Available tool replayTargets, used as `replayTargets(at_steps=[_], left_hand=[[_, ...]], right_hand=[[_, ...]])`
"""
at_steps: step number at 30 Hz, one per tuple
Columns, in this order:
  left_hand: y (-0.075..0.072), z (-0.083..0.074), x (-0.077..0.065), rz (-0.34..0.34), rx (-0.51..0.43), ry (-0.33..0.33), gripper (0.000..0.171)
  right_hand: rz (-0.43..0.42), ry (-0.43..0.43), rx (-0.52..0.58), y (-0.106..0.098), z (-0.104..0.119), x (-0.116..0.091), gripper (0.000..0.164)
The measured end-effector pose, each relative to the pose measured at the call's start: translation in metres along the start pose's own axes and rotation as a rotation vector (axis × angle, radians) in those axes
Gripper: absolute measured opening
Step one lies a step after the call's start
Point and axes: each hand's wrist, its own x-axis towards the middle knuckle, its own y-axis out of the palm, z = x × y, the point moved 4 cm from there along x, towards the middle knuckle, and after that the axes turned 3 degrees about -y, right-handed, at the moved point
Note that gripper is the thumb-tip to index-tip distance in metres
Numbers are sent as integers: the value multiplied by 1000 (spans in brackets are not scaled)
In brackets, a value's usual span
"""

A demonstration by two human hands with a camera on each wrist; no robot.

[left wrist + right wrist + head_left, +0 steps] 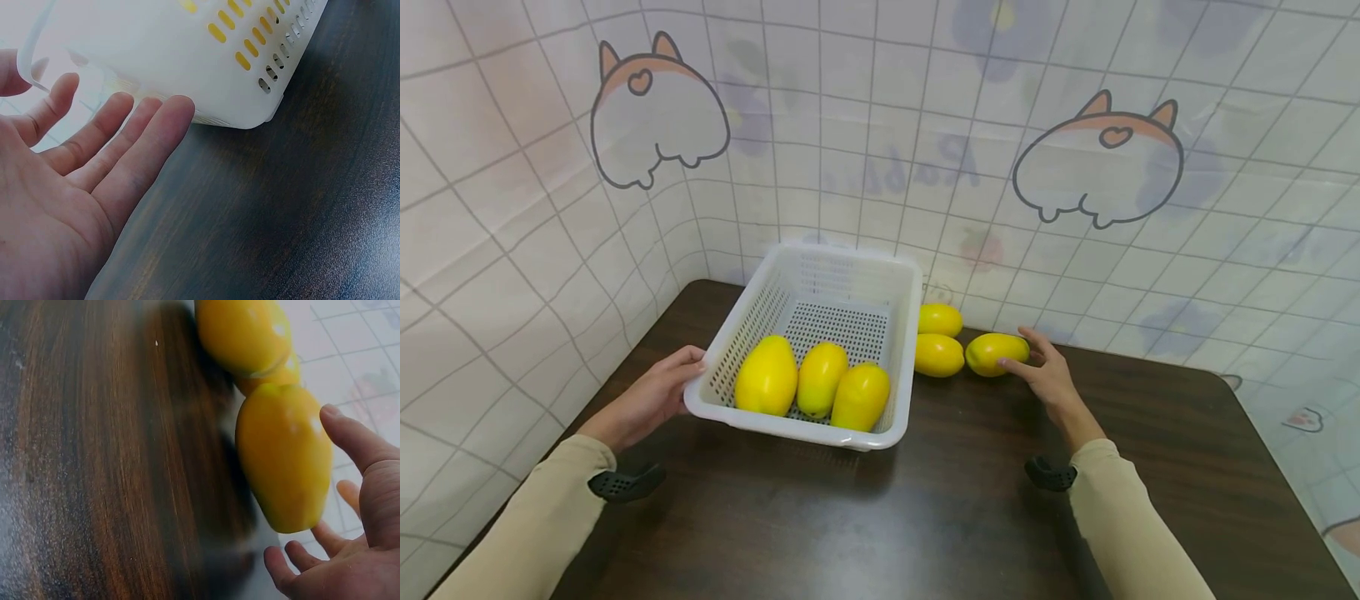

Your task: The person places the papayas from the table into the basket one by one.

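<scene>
On the dark surface [970, 500] stands the white basket [840, 323], held at its edge by the left hand [651, 400]; the right hand [1052, 381], spread wide, spans the yellow fruit [988, 356] on the basket's right. Probably firm and slippery, the fruit suits a hold across its middle; its underside is hidden.

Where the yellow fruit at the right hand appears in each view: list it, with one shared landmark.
Head: the yellow fruit lies right of centre, at the right hand.
Left wrist: not in it.
Right wrist: the yellow fruit, right of centre, mid-height.
Shared landmark: the dark tabletop, in all three.
</scene>
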Motion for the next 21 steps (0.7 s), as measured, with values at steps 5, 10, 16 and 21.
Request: replayTargets(at_steps=[5, 10, 16, 21], left_hand=[[0, 0, 0, 0, 0, -2, 44], [0, 1, 0, 1, 4, -1, 43], [0, 1, 0, -2, 0, 1, 43], [0, 1, 0, -5, -3, 3, 43]], right_hand=[[-9, -7, -3, 0, -8, 4, 85], [-10, -7, 0, 0, -10, 4, 86], [-17, -14, 0, 0, -11, 4, 85], [-12, -14, -14, 2, -11, 3, 85]])
